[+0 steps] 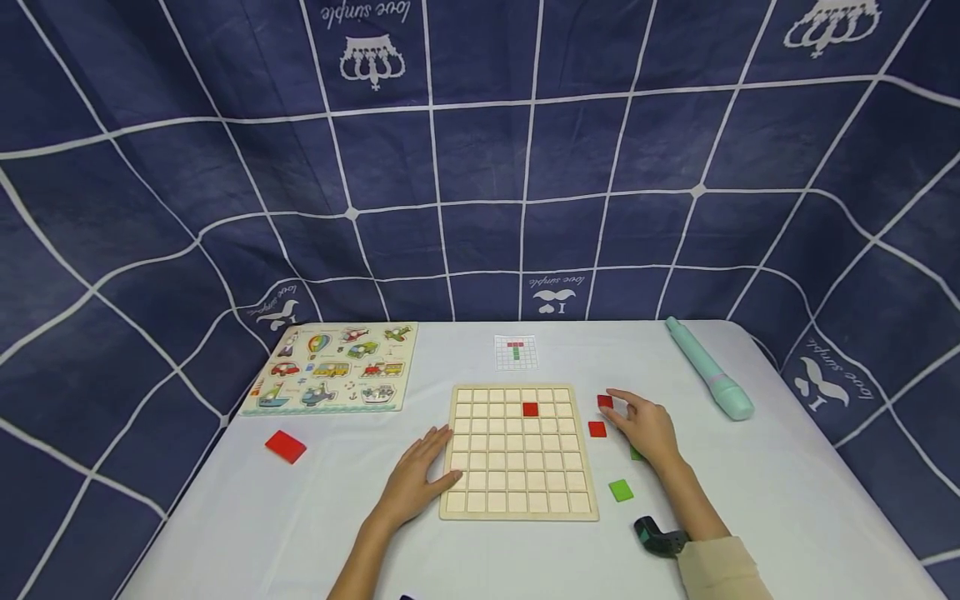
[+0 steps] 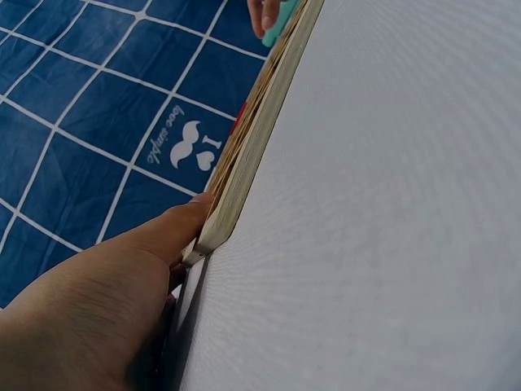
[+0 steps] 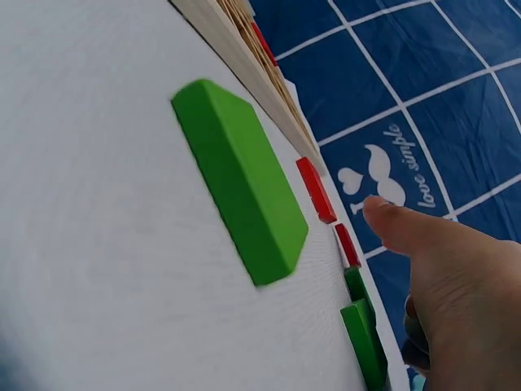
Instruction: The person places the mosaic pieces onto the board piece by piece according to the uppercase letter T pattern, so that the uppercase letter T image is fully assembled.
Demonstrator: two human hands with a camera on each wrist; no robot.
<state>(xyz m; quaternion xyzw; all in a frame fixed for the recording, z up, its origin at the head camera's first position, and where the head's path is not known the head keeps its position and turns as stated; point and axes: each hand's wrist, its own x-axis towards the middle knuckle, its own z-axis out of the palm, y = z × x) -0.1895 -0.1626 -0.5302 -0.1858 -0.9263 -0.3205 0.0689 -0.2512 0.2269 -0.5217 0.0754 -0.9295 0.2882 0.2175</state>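
Head, board (image 1: 517, 516): lies flat on the white table (image 1: 225, 517), its grid bare but for one placed red (image 1: 530, 409) in the second row from the far edge, just right of the centre column
Head, card (image 1: 528, 364): lies beyond the board, printed with a T, red bar over green stem
Head, left hand (image 1: 415, 479): fingers fairly straight, resting at the board's left rim, thumb lying over it
Head, right hand (image 1: 648, 429): thumb and forefinger curve to either side of the far red (image 1: 605, 402), right of the board; whether they pinch it or only bracket it, I cannot tell
Head, loose tiles: the near red (image 1: 597, 429) lies just beside the board's right rim, the near green (image 1: 621, 490) closer to the person, the half-hidden green (image 1: 637, 455) under the right forearm
Head, tally: by the card, early work; one red is in, while two reds and all visible greens remain outside
Head, outskirts: puzzle (image 1: 330, 369) and red block (image 1: 286, 447) at left, teal tube (image 1: 705, 365) at right
Left wrist, board: seen edge-on, the left thumb touching its rim, the right fingertips showing beyond
Right wrist, tiles: three greens and two reds lie on the table outside the board, the right thumb extended near the farther red
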